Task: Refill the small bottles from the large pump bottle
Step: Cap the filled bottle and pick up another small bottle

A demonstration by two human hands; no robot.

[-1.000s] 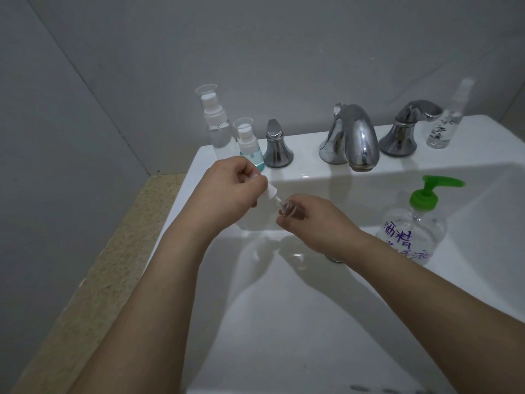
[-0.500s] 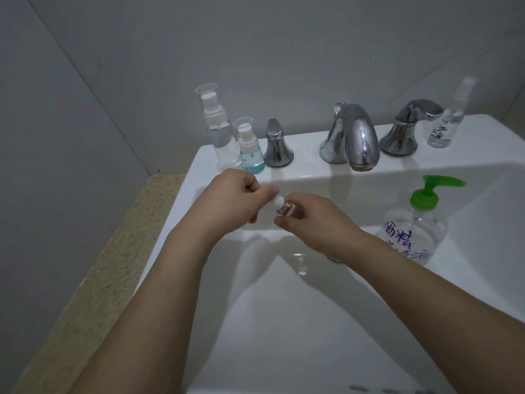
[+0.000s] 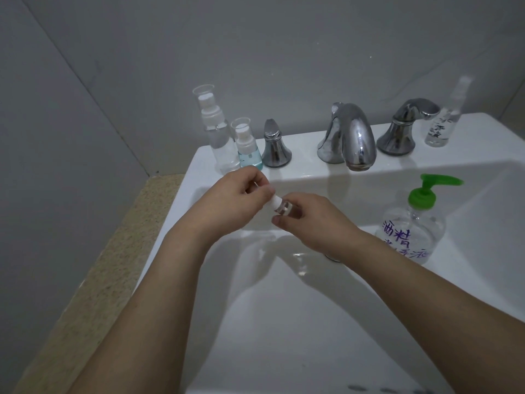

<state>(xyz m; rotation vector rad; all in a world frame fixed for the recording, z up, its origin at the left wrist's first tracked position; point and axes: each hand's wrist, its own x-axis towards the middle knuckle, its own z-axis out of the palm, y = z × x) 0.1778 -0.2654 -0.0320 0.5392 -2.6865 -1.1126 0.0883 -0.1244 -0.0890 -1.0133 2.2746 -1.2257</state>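
Note:
Over the white sink basin (image 3: pixel 284 322) my right hand (image 3: pixel 312 220) grips a small clear bottle (image 3: pixel 285 209), mostly hidden in the fingers. My left hand (image 3: pixel 233 206) pinches its white pump cap (image 3: pixel 275 201), which sits against the bottle's neck. The large clear pump bottle (image 3: pixel 412 223) with a green pump head and purple writing stands in the basin at the right, apart from both hands. On the back ledge at the left stand a tall clear spray bottle (image 3: pixel 217 132) and a shorter one with blue liquid (image 3: pixel 248 150). A slim clear bottle (image 3: pixel 443 120) stands at the far right.
A chrome faucet spout (image 3: pixel 352 137) and two chrome handles (image 3: pixel 275 149) (image 3: pixel 403 129) line the back ledge. A speckled beige counter (image 3: pixel 93 280) runs along the sink's left side. Grey walls close in behind and to the left.
The white pump cap, held apart from the bottle with its tube showing a second ago, has been pushed in and now sits on the bottle's neck. Both hands drew together.

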